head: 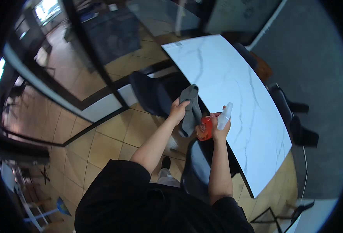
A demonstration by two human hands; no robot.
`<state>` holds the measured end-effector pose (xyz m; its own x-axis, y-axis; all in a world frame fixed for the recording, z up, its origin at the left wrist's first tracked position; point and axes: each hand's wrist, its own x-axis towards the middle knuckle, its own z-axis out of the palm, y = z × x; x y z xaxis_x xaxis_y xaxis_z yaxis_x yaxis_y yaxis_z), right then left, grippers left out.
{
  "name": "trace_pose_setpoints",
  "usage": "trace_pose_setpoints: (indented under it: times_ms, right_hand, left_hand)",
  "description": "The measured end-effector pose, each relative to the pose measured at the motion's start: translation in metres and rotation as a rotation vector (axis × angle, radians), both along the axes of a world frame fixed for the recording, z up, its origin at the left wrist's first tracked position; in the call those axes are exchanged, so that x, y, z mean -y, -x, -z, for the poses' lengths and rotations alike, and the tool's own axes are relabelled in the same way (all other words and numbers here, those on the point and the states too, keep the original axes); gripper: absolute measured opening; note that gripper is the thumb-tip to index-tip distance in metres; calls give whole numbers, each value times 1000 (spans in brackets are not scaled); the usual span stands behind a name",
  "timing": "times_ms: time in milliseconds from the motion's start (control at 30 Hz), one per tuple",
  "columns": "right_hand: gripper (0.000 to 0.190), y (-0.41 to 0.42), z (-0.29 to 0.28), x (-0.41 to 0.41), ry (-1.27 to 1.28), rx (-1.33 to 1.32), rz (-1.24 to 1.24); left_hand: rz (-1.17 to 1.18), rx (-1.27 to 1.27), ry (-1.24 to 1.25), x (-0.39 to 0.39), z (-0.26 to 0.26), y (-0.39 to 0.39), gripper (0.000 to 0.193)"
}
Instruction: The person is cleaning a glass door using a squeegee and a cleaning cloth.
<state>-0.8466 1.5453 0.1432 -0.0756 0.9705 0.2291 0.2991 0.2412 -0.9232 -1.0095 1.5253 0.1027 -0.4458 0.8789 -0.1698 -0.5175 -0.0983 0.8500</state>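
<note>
My left hand (178, 111) grips a grey cloth (191, 109) that hangs down in folds at the near edge of the table. In my right hand (220, 129) is a spray bottle with an orange-red body (204, 129) and a whitish translucent spray head (225, 116). The bottle is tilted, its body pointing left towards the cloth without plainly touching it. Both hands are raised by the long side of a white marble-patterned table (247, 116). How my fingers sit on the trigger is partly hidden.
A dark chair (151, 93) stands left of the table, another dark chair (199, 160) right before me. More dark chairs (282, 99) line the far side by a grey wall (314, 72). Glass partitions with dark frames (98, 64) rise at left above the tiled floor (104, 148).
</note>
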Motion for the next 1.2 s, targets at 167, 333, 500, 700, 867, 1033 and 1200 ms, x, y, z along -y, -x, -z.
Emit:
trace_pose_setpoints:
  times_ms: [167,333,500,700,867,1033,1200]
  right_hand:
    - [54,92,-14,77,-107,19,-328]
    - [52,180,-12,190,-169,31,-624]
    - [49,250,15,311,-125,-2,-896]
    - [51,294,-1,428,267,-118,-1045]
    - [52,309,-14,452,382,-291,-1158]
    - [48,322,-22,432,132,-224,-1113]
    - [47,330,-51,394,-10,-221,-1119]
  left_hand:
    - [-295,216,-133,123,-9,86,26]
    - [-541,352,-215,286,-7,161,33]
    - [-691,449,-274,459,-2,193,30]
    - [-960,449,-321,598,-5,205,29]
    - [-953,401,-420,639,3,219,29]
    - [-905,427,-400,624,-8,230,32]
    - [-672,406,-470,560,-34,260,34]
